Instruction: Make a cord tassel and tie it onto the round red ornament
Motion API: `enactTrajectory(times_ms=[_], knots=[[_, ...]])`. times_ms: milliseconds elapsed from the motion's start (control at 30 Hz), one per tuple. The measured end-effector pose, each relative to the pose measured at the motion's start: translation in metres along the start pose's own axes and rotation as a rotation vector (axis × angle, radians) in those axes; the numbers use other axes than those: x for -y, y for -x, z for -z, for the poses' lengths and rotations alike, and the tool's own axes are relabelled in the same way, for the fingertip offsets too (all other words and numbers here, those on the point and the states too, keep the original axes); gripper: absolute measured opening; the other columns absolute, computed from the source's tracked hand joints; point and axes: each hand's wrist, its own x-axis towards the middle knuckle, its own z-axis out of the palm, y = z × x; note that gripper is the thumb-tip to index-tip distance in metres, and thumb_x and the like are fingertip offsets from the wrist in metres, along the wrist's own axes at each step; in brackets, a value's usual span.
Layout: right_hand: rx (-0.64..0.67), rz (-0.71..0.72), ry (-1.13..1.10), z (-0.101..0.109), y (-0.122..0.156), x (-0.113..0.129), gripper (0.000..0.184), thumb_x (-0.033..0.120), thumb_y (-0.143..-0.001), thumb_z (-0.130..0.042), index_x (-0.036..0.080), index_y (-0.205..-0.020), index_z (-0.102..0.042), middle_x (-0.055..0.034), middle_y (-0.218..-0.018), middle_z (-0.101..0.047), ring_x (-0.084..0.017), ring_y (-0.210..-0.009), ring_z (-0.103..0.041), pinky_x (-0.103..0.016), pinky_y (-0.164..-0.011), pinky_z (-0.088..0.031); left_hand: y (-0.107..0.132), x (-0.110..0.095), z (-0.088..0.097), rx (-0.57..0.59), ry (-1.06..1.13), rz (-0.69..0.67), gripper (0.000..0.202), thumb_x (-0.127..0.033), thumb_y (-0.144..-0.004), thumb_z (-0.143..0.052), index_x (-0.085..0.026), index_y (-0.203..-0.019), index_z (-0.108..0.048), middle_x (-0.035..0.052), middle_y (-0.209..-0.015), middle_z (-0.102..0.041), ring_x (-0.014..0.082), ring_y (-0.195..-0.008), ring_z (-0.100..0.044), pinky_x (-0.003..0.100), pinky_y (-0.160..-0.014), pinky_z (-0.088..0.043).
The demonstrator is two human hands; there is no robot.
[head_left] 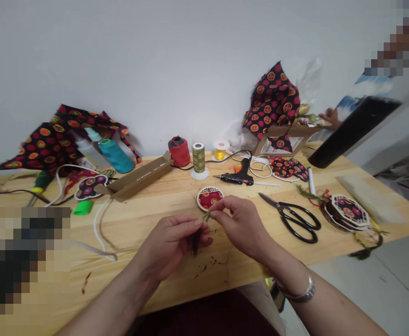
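My left hand (176, 240) is closed on a tassel (195, 243), whose dark strands hang below the fingers. With thumb and forefinger my right hand (237, 221) pinches the tassel's olive-green top end, close against the left fingertips. Just behind the hands lies a round wooden-framed pendant (209, 199) with red patterned fabric, its lower right edge partly hidden by the right hand. Black-handled scissors (295, 217) rest on the table to the right of my right hand.
Behind the hands are a glue gun (241, 175), thread spools in red (179, 151), olive (198, 157) and yellow (220, 151), and a long cardboard box (141, 177). Octagonal ornaments (347, 212) lie at right near a black roll (354, 133). Another person's hand (331, 117) shows behind.
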Motion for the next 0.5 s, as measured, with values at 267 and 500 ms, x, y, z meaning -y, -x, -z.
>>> enactTrajectory(times_ms=[267,500], knots=[[-0.032,-0.013,-0.033,0.007,-0.004,-0.001,0.009,0.015,-0.072,-0.064,0.019,-0.067,-0.070,-0.0008,-0.065,-0.068,-0.015,-0.063,-0.058,-0.027,-0.061,-0.041,0.000,0.001,0.000,0.005,0.048,0.042,0.012,-0.021,-0.064,-0.077,-0.010,-0.062,-0.074,0.0055,-0.062,-0.070,0.0129,-0.056,-0.062,0.025,-0.060,-0.050],[-0.002,-0.195,-0.240,0.007,-0.012,-0.005,0.007,0.020,-0.067,-0.064,0.017,-0.063,-0.069,0.0022,-0.050,-0.059,-0.010,-0.046,-0.045,-0.024,-0.048,-0.034,0.000,0.001,0.002,0.015,0.074,0.044,0.010,-0.018,-0.066,-0.075,-0.010,-0.062,-0.073,0.0055,-0.063,-0.069,0.0134,-0.057,-0.061,0.028,-0.062,-0.053]])
